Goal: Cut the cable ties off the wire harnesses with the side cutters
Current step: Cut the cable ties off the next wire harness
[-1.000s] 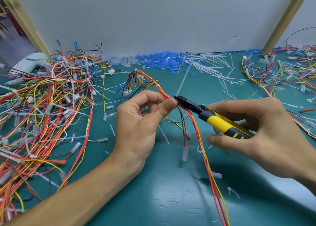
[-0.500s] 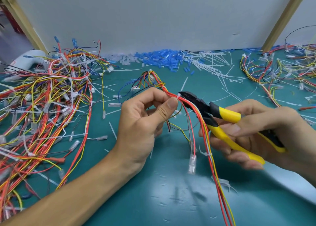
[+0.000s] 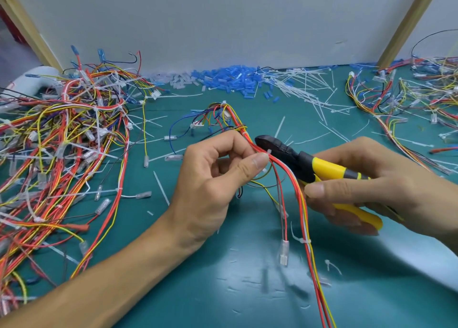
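the left hand (image 3: 213, 179) pinched the wire harness (image 3: 296, 194) between thumb and fingers, just beside its white cable tie (image 3: 269, 151), above the green mat (image 3: 247, 303). the right hand (image 3: 371, 186) gripped the side cutters (image 3: 292, 154), blades touching the bundle. too deep a bite could have nicked the red wires.

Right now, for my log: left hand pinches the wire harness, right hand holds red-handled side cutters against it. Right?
Only the colour is wrong: the head view shows yellow handles on the side cutters. The left hand pinches the wire harness and the right hand holds the cutters against it.
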Tool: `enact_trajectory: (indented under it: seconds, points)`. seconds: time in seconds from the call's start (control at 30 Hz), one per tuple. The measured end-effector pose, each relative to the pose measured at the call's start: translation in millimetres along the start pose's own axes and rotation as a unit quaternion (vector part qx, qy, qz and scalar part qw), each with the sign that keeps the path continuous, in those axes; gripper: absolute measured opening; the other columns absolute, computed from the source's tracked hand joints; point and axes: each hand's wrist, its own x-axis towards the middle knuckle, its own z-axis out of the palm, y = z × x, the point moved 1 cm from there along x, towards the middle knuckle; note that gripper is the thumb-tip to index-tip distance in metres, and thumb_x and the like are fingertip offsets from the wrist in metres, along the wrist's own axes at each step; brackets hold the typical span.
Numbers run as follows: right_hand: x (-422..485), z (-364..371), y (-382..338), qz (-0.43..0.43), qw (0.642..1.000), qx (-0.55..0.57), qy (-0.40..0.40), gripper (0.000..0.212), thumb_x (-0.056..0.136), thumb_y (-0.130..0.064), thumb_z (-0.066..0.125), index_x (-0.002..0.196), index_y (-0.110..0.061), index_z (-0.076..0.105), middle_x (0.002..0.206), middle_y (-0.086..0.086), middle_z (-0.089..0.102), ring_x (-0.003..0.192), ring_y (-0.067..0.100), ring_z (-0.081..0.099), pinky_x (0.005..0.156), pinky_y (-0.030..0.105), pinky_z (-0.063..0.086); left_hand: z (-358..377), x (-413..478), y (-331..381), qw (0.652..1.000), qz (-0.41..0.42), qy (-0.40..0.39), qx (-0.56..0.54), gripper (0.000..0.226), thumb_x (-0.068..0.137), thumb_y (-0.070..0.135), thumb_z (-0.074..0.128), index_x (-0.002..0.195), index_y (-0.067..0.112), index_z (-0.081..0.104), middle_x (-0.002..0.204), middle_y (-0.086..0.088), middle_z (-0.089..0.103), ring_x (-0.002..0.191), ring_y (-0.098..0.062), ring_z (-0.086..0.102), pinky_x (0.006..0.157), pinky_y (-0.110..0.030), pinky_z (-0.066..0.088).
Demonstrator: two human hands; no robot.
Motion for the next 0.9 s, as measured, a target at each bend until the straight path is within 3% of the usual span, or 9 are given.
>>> enact_trajectory:
  seconds: [0.13, 0.27, 0.43, 0.53, 0.9]
  points:
    - [3, 2, 2, -0.003, 1.0, -0.005, -0.008, 0.051, 0.086, -0.039, 0.075, 0.087, 0.01, 0.059, 0.069, 0.023, 0.054, 0.052, 0.036, 0.054, 0.047, 0.028, 0.044, -1, 0, 0, 1.0, -0.006, 0.003, -0.004, 0.025, 0.08, 0.034, 0.073, 0.069, 0.016, 0.059, 0.062, -0.011, 0.03, 0.05, -0.013, 0.025, 0.047, -0.02, 0.024]
    - [1, 0, 2, 0.0, 1.0, -0.002, -0.007, 0.043, 0.088, -0.028, 0.078, 0.078, 0.008, 0.056, 0.062, 0.016, 0.048, 0.047, 0.028, 0.049, 0.043, 0.026, 0.041, 0, -2, 0, 1.0, -0.01, -0.003, -0.009, 0.027, 0.079, 0.033, 0.074, 0.068, 0.015, 0.058, 0.066, -0.022, 0.027, 0.051, -0.014, 0.024, 0.047, -0.02, 0.023]
    - [3, 1, 0, -0.012, 1.0, -0.003, -0.009, 0.041, 0.087, -0.03, 0.077, 0.086, 0.008, 0.063, 0.064, 0.012, 0.055, 0.05, 0.028, 0.056, 0.045, 0.026, 0.045, 1, -3, 3, 0.999, -0.019, -0.011, -0.027, 0.023, 0.079, 0.032, 0.073, 0.068, 0.018, 0.058, 0.064, -0.015, 0.026, 0.05, -0.013, 0.024, 0.046, -0.02, 0.022]
    - [2, 0, 0, -0.011, 1.0, 0.002, -0.005, 0.037, 0.085, -0.024, 0.077, 0.076, 0.007, 0.059, 0.06, 0.011, 0.051, 0.046, 0.026, 0.051, 0.044, 0.024, 0.042, 0, -3, 3, 0.999, -0.023, -0.012, -0.03, 0.024, 0.078, 0.031, 0.073, 0.067, 0.018, 0.057, 0.065, -0.016, 0.024, 0.051, -0.013, 0.024, 0.046, -0.02, 0.021]
    - [-2, 3, -9, -0.018, 0.998, -0.054, 0.021, 0.014, 0.084, -0.023, 0.078, 0.075, -0.016, 0.07, 0.062, 0.007, 0.055, 0.052, 0.023, 0.056, 0.047, 0.027, 0.045, 0, -3, 3, 0.998, -0.032, -0.022, -0.051, 0.023, 0.077, 0.033, 0.072, 0.067, 0.019, 0.056, 0.059, 0.003, 0.032, 0.05, -0.013, 0.022, 0.045, -0.021, 0.019]
